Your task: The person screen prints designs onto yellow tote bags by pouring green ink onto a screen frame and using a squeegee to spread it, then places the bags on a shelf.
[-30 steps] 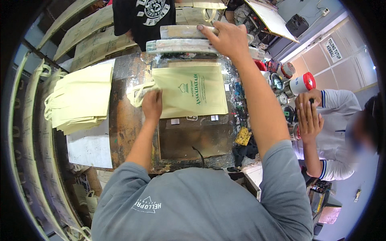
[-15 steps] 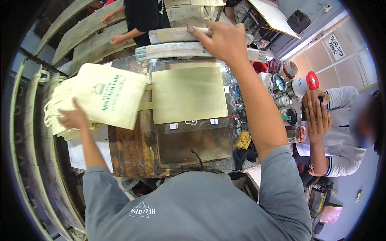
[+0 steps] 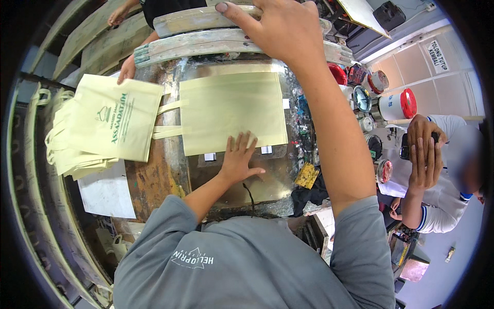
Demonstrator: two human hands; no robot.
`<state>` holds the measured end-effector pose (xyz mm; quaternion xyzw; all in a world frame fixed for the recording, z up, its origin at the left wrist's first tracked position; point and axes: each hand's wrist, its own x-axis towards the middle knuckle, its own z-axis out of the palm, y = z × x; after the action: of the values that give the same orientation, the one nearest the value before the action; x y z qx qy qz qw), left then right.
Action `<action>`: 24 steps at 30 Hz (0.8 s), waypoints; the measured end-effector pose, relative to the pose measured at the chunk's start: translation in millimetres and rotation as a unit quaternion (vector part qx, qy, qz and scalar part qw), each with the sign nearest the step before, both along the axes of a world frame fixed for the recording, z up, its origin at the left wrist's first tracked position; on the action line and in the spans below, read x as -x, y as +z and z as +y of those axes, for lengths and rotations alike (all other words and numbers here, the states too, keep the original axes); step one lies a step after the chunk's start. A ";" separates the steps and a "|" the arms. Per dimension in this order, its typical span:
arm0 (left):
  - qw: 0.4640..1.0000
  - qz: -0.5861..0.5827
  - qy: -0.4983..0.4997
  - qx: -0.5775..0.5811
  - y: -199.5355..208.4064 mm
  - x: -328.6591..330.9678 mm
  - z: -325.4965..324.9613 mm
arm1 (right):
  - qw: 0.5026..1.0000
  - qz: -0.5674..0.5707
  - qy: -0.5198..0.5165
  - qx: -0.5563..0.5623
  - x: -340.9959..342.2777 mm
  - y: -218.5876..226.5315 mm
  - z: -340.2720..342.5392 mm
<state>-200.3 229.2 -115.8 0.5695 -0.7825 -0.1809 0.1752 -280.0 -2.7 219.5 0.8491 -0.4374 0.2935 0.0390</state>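
Observation:
A blank pale-yellow cloth bag (image 3: 231, 110) lies flat on the worktable's board, its two handles stretched toward the left. My left hand (image 3: 239, 159) rests with fingers spread over the bag's near edge. At the far side, my right hand (image 3: 288, 33) grips a wooden frame (image 3: 206, 19) standing raised above the table, thumb toward me and the other fingers partly hidden. A second wooden bar (image 3: 206, 46) runs just below it. Left of the blank bag sits a pile of yellow bags, the top one a printed bag (image 3: 128, 123) with green lettering and a drawing.
A co-worker's hand (image 3: 126, 69) is at the printed pile's far edge. Ink cans (image 3: 393, 105) and a yellow sponge (image 3: 307, 175) stand or lie along the right. Another person (image 3: 427, 154) holds a dark device there. Racks with bags (image 3: 38, 170) line the left.
My left hand has left the printed bag and come right onto the blank bag's near edge. The printed bag now lies on the pile. A co-worker's hand has reached the pile.

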 end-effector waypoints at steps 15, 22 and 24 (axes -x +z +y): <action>0.486 0.753 0.337 -0.287 50.6 -101.7 81.8 | 0.940 0.236 0.067 -0.236 65.8 -195.7 133.1; 0.475 0.725 0.391 -0.311 22.2 -95.1 79.1 | 0.976 0.174 0.054 -0.118 65.2 -283.2 148.3; 0.475 0.719 0.395 -0.317 20.4 -95.5 79.0 | 0.981 0.166 0.047 -0.094 51.0 -295.8 101.0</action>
<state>-104.8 308.2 -95.4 0.5054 0.0367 -0.6744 0.5371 -330.9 98.3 -76.3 0.9056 -0.4098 0.1077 0.0173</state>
